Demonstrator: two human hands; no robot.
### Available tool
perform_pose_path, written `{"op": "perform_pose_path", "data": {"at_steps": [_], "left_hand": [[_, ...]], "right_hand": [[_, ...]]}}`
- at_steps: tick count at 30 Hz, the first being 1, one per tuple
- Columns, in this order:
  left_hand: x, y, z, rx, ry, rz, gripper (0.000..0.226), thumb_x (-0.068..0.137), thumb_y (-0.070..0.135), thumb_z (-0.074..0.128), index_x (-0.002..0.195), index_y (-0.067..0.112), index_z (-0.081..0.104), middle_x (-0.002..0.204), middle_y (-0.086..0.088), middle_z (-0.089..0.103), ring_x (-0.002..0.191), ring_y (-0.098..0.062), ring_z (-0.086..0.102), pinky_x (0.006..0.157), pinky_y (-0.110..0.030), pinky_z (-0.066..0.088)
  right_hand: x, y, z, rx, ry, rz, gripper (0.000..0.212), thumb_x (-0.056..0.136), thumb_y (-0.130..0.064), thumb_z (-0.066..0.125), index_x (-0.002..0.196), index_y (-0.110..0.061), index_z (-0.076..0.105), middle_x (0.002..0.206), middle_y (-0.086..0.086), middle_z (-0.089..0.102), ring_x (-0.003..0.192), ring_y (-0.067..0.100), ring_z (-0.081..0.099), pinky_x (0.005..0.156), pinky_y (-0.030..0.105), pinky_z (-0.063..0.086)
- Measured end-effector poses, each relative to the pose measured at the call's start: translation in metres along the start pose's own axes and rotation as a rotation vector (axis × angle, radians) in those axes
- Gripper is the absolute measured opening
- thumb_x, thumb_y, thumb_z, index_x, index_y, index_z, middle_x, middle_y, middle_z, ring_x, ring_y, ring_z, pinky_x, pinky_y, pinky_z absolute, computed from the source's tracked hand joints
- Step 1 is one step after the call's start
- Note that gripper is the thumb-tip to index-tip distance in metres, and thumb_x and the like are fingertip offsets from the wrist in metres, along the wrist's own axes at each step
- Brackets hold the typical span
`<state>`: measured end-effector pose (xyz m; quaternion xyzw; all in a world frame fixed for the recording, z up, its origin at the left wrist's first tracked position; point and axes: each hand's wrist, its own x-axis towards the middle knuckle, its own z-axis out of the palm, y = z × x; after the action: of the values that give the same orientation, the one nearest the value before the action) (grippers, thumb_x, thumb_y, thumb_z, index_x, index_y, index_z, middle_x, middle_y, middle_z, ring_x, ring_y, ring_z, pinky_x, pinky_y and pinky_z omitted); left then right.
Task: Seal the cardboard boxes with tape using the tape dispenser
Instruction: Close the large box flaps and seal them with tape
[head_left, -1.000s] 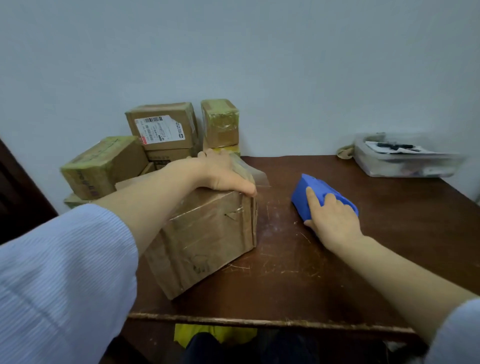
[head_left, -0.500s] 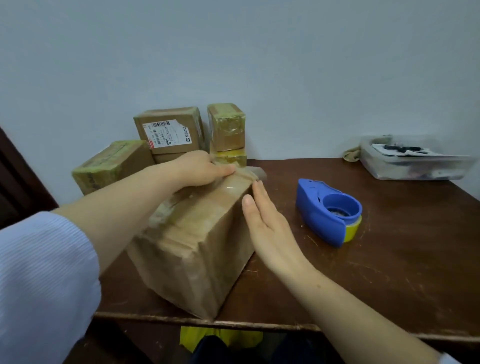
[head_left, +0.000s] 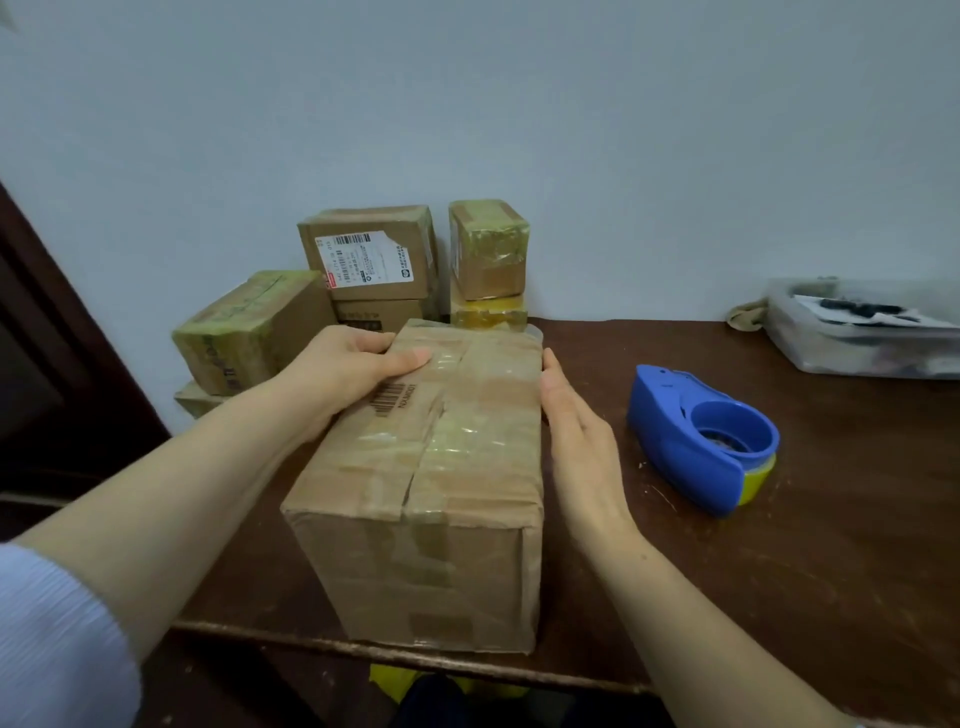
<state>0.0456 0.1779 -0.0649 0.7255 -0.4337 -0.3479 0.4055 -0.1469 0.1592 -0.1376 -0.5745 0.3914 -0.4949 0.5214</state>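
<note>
My left hand (head_left: 353, 364) grips the far-left top edge of the brown taped cardboard box (head_left: 431, 467), thumb on top. My right hand (head_left: 576, 431) is flat, fingers (head_left: 555, 384) straight against the box's right side. The box sits mid dark wooden worktop (head_left: 779, 571), long axis 12–6, tape wrinkled, centre seam partly gaping. The blue plastic tape dispenser (head_left: 696, 441) lies at 3 o'clock of the right hand, near, untouched, axis 11–5. The right hand is nearer.

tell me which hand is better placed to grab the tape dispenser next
Right, probably. The right hand lies open against the right side of the cardboard box, next to the tape dispenser. The left hand grips the box's far left edge, with the box between it and the dispenser.
</note>
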Motion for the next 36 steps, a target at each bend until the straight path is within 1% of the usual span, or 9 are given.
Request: {"op": "perform_pose_path", "data": {"at_steps": [5,9,15,20,23,27,29,32,36], "left_hand": [[-0.006,0.004,0.005,0.038,-0.034,-0.060,0.020,0.091,0.037,0.062,0.094,0.020,0.071,0.084,-0.002,0.073,0.068,-0.014,0.068,0.060,-0.022,0.050],[-0.011,0.010,0.003,-0.034,-0.094,-0.229,0.029,0.088,0.043,0.064,0.095,0.015,0.069,0.081,-0.008,0.073,0.072,-0.024,0.069,0.069,-0.032,0.054],[-0.004,0.010,0.001,-0.001,0.091,0.020,0.064,0.077,0.034,0.078,0.133,0.012,0.055,0.121,-0.006,0.065,0.105,-0.023,0.064,0.097,-0.042,0.050],[-0.004,0.003,0.001,-0.014,-0.018,0.023,0.051,0.084,0.026,0.072,0.132,0.015,0.056,0.101,-0.001,0.072,0.083,-0.013,0.069,0.071,-0.024,0.055],[-0.003,-0.001,0.000,-0.038,-0.067,0.002,0.023,0.089,0.029,0.065,0.110,0.019,0.070,0.086,0.000,0.075,0.070,-0.011,0.070,0.064,-0.021,0.056],[-0.003,-0.003,0.002,-0.124,-0.177,-0.198,0.031,0.089,0.040,0.062,0.097,0.012,0.072,0.079,-0.007,0.074,0.063,-0.019,0.068,0.073,-0.030,0.054],[-0.003,-0.002,0.000,-0.088,-0.176,-0.238,0.040,0.091,0.045,0.056,0.111,0.012,0.068,0.094,-0.009,0.073,0.079,-0.023,0.069,0.090,-0.037,0.049],[0.004,0.002,-0.011,0.384,0.101,0.164,0.054,0.099,0.040,0.044,0.149,0.022,0.032,0.155,0.000,0.030,0.143,-0.018,0.027,0.117,-0.034,0.011],[0.006,0.025,-0.006,0.586,-0.112,0.540,0.041,0.103,0.026,0.040,0.143,0.023,0.043,0.152,0.010,0.033,0.143,-0.003,0.018,0.112,-0.019,0.003]], "right_hand": [[-0.001,0.021,0.003,-0.060,0.065,0.039,0.041,0.090,-0.063,0.040,0.127,-0.050,0.050,0.133,-0.018,0.055,0.128,0.004,0.047,0.111,0.039,0.036],[-0.007,0.023,-0.010,-0.230,0.041,0.070,0.042,0.098,-0.049,0.036,0.126,-0.028,0.059,0.125,-0.010,0.062,0.114,0.004,0.054,0.107,0.027,0.034],[0.014,-0.010,-0.013,-0.140,-0.041,-0.111,0.042,0.099,-0.045,0.033,0.141,-0.039,0.036,0.149,-0.021,0.033,0.133,-0.008,0.027,0.115,0.024,0.020],[0.009,0.002,0.004,-0.050,-0.070,-0.078,0.032,0.091,-0.062,0.028,0.121,-0.071,0.023,0.151,-0.015,0.033,0.139,0.005,0.030,0.119,0.036,0.021],[0.002,0.019,0.002,-0.157,-0.098,-0.055,0.028,0.096,-0.061,0.025,0.114,-0.078,0.012,0.151,-0.014,0.033,0.138,0.005,0.029,0.113,0.014,0.012],[-0.010,0.044,-0.014,-0.212,-0.163,0.035,0.054,0.089,-0.069,0.025,0.140,-0.052,0.026,0.149,-0.018,0.035,0.139,0.002,0.028,0.109,0.012,0.014],[-0.006,0.039,-0.028,-0.330,-0.155,0.018,0.055,0.093,-0.062,0.027,0.143,-0.038,0.035,0.148,-0.017,0.036,0.138,-0.001,0.028,0.103,0.005,0.011],[0.014,-0.004,-0.043,-0.355,-0.005,-0.151,0.043,0.099,-0.043,0.033,0.138,-0.031,0.045,0.146,-0.018,0.038,0.130,-0.009,0.028,0.102,0.006,0.016],[0.059,-0.058,-0.013,-0.718,-0.303,-0.359,0.041,0.102,-0.035,0.029,0.135,-0.028,0.052,0.144,-0.016,0.042,0.135,-0.001,0.030,0.111,0.018,0.006]]}}
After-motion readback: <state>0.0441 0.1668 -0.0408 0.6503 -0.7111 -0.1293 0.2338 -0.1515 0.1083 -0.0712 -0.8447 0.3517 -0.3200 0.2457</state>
